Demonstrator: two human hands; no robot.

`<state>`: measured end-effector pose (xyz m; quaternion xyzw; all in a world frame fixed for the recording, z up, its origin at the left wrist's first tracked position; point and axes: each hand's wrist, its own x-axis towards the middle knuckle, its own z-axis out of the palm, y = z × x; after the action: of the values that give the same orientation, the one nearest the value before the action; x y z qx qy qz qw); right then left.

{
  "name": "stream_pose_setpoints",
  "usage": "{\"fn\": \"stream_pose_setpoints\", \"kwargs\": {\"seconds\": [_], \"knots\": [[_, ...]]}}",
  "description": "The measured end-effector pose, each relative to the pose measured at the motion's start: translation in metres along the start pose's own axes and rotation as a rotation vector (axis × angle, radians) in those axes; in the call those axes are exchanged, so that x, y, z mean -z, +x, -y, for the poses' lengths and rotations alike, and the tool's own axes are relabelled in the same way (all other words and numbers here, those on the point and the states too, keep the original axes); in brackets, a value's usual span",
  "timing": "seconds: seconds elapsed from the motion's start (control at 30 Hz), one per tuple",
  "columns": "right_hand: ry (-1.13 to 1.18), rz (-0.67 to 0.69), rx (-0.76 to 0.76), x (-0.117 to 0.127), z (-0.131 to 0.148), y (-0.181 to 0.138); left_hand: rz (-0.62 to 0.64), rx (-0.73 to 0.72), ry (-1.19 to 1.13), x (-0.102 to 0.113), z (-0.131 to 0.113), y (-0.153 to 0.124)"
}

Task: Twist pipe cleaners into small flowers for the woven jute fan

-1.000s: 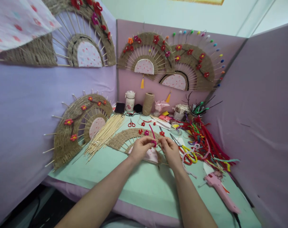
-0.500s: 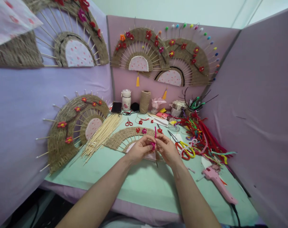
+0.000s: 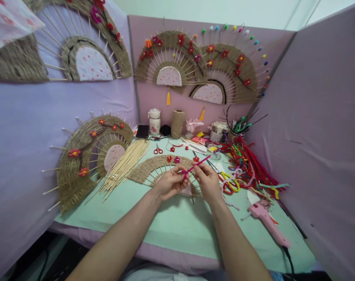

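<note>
Both hands meet over the green table (image 3: 177,226), pinching one pink pipe cleaner (image 3: 198,163). My left hand (image 3: 169,182) grips its curled end between thumb and fingers. My right hand (image 3: 207,180) holds the straight part, whose free end slants up to the right. Just behind the hands lies a half-woven jute fan (image 3: 148,168) with small red and pink flowers (image 3: 176,159) on its band.
A bundle of bamboo sticks (image 3: 125,164) lies left of the fan, beside a finished jute fan (image 3: 86,156) leaning on the purple wall. Yellow-handled scissors (image 3: 227,179), a pile of pipe cleaners (image 3: 247,164) and a pink glue gun (image 3: 267,222) lie to the right. A twine spool (image 3: 177,123) stands at the back.
The pipe cleaner's free end has swung from upright to slanting right, as my hands twist it. Both hands have shifted slightly up and left in view.
</note>
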<state>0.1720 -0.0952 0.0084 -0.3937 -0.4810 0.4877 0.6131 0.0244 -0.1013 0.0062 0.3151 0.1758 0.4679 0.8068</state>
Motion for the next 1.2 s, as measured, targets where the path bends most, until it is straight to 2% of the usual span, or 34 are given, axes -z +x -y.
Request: {"fn": "stream_pose_setpoints", "kwargs": {"seconds": [0.13, 0.3, 0.53, 0.63, 0.83, 0.97, 1.2], "knots": [[-0.144, 0.061, 0.030, -0.002, 0.002, -0.002, -0.032, -0.011, 0.006, 0.001, 0.001, 0.002], [-0.155, 0.106, 0.030, -0.002, 0.001, -0.003, -0.036, -0.027, 0.023, 0.003, 0.003, 0.003], [-0.332, 0.085, 0.185, -0.005, 0.001, -0.008, -0.032, -0.053, 0.017, 0.004, 0.003, 0.003], [-0.399, 0.072, 0.207, -0.004, 0.000, -0.008, -0.074, -0.066, 0.059, 0.004, 0.003, 0.004], [-0.411, 0.104, 0.065, 0.002, -0.001, 0.002, -0.231, -0.163, 0.342, -0.002, 0.006, 0.006], [-0.462, 0.099, 0.052, 0.005, -0.003, 0.004, -0.325, -0.169, 0.477, -0.006, 0.008, 0.007], [-0.569, 0.036, 0.168, 0.005, -0.007, 0.004, -0.309, -0.184, 0.443, -0.004, 0.007, 0.008]]}}
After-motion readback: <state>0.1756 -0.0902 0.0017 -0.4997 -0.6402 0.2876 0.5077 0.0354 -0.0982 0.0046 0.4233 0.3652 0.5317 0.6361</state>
